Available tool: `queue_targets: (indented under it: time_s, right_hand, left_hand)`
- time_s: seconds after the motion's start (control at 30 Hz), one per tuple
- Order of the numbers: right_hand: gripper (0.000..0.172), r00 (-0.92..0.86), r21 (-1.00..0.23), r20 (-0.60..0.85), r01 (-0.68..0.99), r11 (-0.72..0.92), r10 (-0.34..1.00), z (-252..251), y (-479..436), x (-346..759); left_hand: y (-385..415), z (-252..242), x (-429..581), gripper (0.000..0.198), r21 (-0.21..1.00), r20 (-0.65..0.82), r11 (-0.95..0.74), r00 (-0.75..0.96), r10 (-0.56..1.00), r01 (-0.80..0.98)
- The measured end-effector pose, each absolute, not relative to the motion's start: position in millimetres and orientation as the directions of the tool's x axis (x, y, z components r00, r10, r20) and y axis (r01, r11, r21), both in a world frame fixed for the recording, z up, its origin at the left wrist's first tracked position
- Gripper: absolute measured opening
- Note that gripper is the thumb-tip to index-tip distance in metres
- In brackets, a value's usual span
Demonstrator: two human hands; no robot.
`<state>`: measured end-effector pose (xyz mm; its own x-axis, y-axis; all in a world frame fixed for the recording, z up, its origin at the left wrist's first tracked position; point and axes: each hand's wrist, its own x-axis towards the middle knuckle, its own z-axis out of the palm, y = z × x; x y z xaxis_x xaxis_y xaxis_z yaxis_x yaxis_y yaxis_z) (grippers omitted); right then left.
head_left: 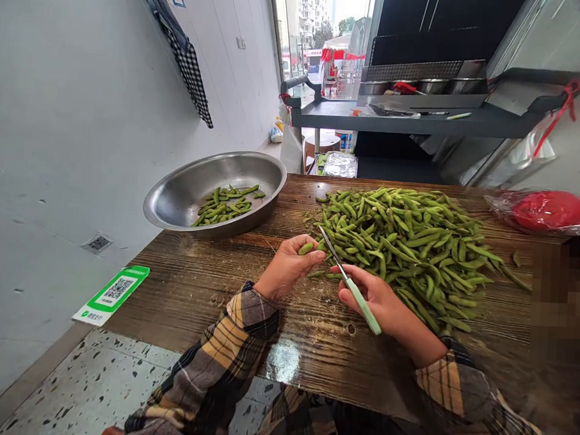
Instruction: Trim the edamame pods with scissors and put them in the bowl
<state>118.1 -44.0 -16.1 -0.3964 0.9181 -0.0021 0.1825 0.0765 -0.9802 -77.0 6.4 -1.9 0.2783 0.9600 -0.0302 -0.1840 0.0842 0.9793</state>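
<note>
Pinched in the fingers of my left hand (pixel 290 264) is a green soybean pod (pixel 306 248). Around the pale green handle of a pair of scissors (pixel 363 304), seen nearly edge-on, my right hand (pixel 375 298) is closed. The slim metal blades point up and left, their tip close to the pod; whether they touch it I cannot tell. Just beyond both hands lies a big heap of soybean pods (pixel 414 242). To the left, a wide steel basin (pixel 175 206) holds a smaller pile of pods (pixel 223 205).
The wooden table (pixel 192 264) carries small scraps near the heap. A QR code card (pixel 116 293) lies at its left edge, and a red bundle in clear plastic (pixel 550 211) at the right. Behind stands a grey cart (pixel 409 123) with metal pots (pixel 433 86).
</note>
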Motion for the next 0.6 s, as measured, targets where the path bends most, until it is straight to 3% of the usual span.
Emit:
queue_targets:
  time_s: [0.2,0.37,0.6]
  right_hand:
    - [0.055,-0.374,-0.931,-0.001,0.339,0.136,0.928,-19.2,-43.8,119.8]
    - [0.058,-0.355,-0.924,-0.002,0.359,0.134,0.935,-20.9,-43.3,119.7]
    - [0.045,-0.367,-0.948,0.033,0.284,0.145,0.930,-21.4,-41.2,118.6]
  left_hand:
    - [3.3,-0.6,-74.4,0.034,0.985,-0.039,0.090,0.311,0.950,-0.150]
    - [1.7,-0.5,-72.8,0.035,0.991,-0.035,0.075,0.318,0.947,-0.113]
    - [3.6,2.9,-77.7,0.033,0.983,-0.078,0.119,0.273,0.959,-0.137]
